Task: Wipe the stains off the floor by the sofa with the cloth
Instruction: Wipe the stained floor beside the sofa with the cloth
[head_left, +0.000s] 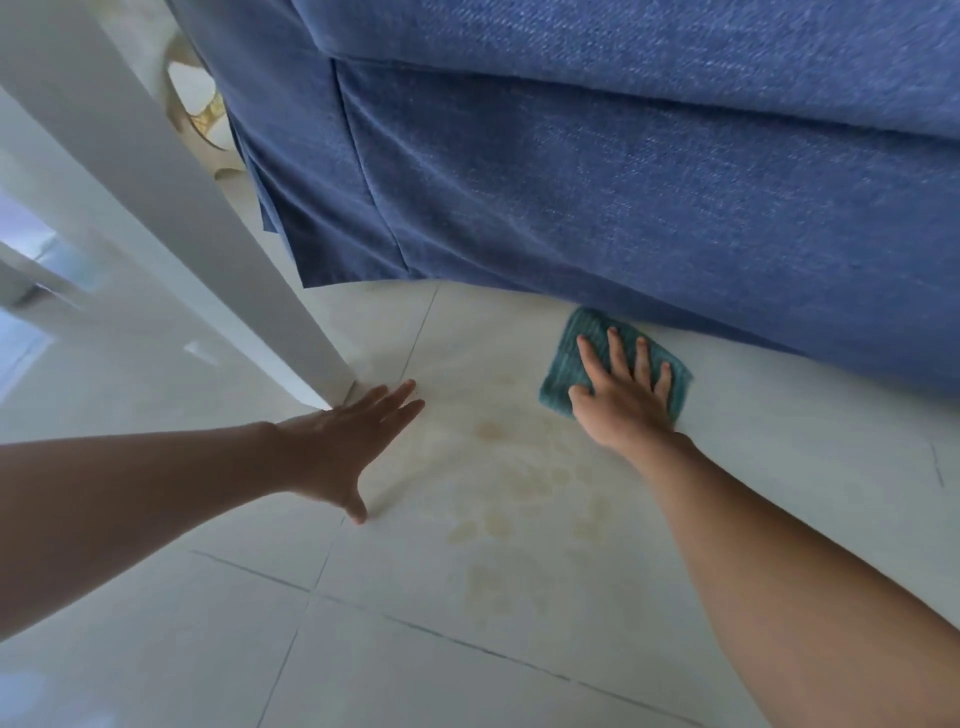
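Note:
A folded teal cloth (574, 353) lies flat on the pale tiled floor (208, 649), right at the foot of the blue sofa (623, 197). My right hand (621, 395) presses down on the cloth with its fingers spread. Several yellowish-brown stains (519, 483) spot the tile between my two hands and nearer to me. My left hand (345, 441) rests flat on the floor left of the stains, fingers straight, holding nothing.
A white table leg (218, 249) slants down to the floor just beyond my left hand. The sofa's fabric skirt hangs to the floor along the back. Dark grout lines (467, 644) cross the tiles. A gold-coloured object (202, 117) shows behind the sofa corner.

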